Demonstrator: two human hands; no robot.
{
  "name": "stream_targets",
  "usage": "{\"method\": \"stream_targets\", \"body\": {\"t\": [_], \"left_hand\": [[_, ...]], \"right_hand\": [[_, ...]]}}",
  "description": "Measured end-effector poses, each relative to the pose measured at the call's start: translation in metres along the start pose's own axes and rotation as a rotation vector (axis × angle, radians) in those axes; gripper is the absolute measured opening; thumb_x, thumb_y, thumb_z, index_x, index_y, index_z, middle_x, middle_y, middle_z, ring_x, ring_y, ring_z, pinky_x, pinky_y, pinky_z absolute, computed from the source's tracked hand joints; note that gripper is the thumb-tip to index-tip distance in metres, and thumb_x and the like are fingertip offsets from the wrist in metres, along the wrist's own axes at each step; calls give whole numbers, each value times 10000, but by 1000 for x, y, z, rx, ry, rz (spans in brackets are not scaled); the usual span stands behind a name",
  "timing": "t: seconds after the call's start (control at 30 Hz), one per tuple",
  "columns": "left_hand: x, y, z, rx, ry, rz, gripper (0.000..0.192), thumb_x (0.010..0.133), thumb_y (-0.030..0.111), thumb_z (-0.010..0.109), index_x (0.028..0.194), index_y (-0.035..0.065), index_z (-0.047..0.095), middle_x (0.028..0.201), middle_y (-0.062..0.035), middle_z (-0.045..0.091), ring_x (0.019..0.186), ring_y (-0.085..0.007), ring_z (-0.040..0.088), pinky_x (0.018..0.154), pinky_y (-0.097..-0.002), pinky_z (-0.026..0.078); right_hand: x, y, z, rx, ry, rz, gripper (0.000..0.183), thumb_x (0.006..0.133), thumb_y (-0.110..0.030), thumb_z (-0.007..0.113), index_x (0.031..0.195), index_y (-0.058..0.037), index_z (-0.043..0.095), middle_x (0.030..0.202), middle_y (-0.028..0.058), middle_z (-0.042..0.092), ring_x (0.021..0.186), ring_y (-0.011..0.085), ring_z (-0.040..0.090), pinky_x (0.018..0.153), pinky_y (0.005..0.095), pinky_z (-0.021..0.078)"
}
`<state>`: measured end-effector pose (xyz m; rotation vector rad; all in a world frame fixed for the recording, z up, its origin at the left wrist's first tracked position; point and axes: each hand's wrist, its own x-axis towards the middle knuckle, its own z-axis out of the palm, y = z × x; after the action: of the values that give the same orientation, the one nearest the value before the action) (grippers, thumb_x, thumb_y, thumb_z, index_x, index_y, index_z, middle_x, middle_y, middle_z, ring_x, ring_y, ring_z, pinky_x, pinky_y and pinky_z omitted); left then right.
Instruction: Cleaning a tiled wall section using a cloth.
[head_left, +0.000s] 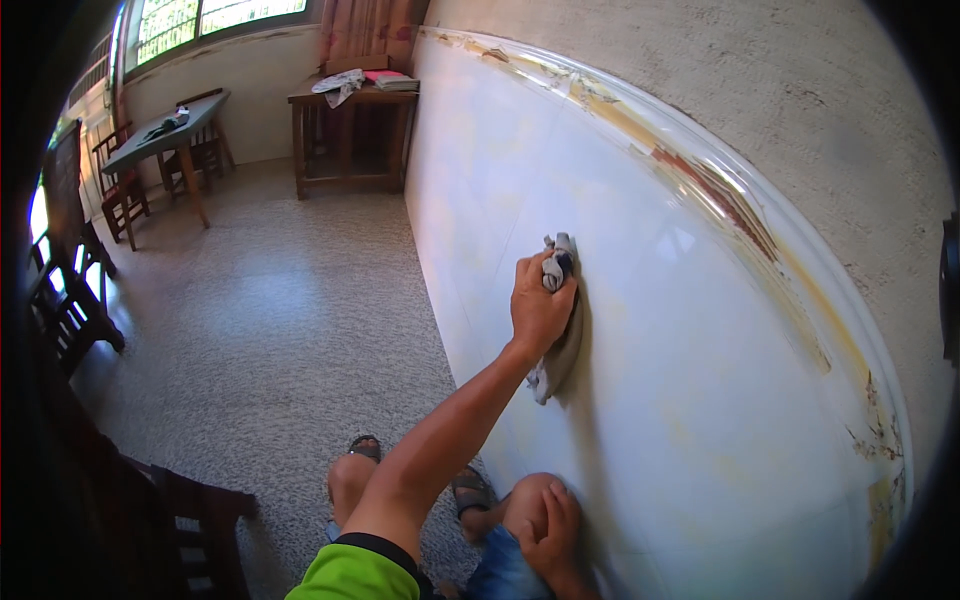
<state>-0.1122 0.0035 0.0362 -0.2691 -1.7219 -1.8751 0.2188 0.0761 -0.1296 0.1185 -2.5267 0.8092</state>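
My left hand (541, 304) is closed around a bunched grey cloth (555, 367) with dark patches. Part of the cloth hangs below the hand, close against the glossy white tiled wall panel (637, 322). Whether the whole cloth touches the tile is hidden by my hand and forearm. On my bent right knee (529, 499) rests my right hand (555, 525), empty, its fingers spread a little. A patterned tile border (697, 187) in yellow and brown runs along the panel's upper edge.
Speckled floor (300, 300) extends to the left. A wooden side table (352, 97) with cloth and papers stands against the far wall. A grey-topped table (169, 131) has wooden chairs around it. Dark wooden furniture (187, 510) is close by at lower left.
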Motion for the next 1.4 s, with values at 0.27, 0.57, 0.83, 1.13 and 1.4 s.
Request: {"method": "stream_targets", "body": {"t": [0.27, 0.57, 0.83, 1.13, 1.4], "left_hand": [[52, 24, 4, 25, -72, 143, 393, 920, 115, 723, 1294, 17, 657, 1222, -175, 619, 1097, -355, 656, 963, -393, 525], [137, -30, -7, 351, -20, -12, 363, 947, 265, 710, 1206, 17, 657, 1154, -206, 644, 1057, -381, 655, 932, -441, 524], [136, -6, -7, 59, -215, -156, 466, 945, 389, 714, 1172, -12, 648, 1120, -206, 630, 1051, -356, 645, 929, -437, 505], [90, 95, 30, -120, -32, 522, 310, 905, 80, 745, 1185, 35, 620, 943, -66, 602, 919, -162, 613, 748, -331, 535], [-11, 167, 19, -161, -258, 1235, 250, 824, 95, 740, 1059, 36, 678, 1108, -222, 652, 764, -198, 661, 534, -278, 530]], "right_hand": [[93, -41, 44, 187, -198, -118, 375, 900, -223, 701, 1229, -47, 664, 1270, 113, 671, 1171, 376, 623, 1043, 546, 451], [209, -19, 153, 267, -818, -117, 424, 959, -285, 648, 1290, -19, 648, 1284, 251, 678, 1198, 430, 639, 1059, 501, 488], [198, -17, 202, 163, -1104, -182, 450, 968, -297, 648, 1322, -20, 625, 1292, 274, 673, 1219, 447, 626, 1044, 522, 494], [195, -27, 199, 227, -1215, -165, 425, 966, -300, 672, 1270, -5, 639, 1271, 266, 683, 1216, 455, 625, 1032, 508, 498], [207, -44, 146, 760, -1103, -54, 539, 949, -288, 647, 1414, -21, 589, 1363, 294, 643, 1290, 454, 590, 1092, 498, 470]]}}
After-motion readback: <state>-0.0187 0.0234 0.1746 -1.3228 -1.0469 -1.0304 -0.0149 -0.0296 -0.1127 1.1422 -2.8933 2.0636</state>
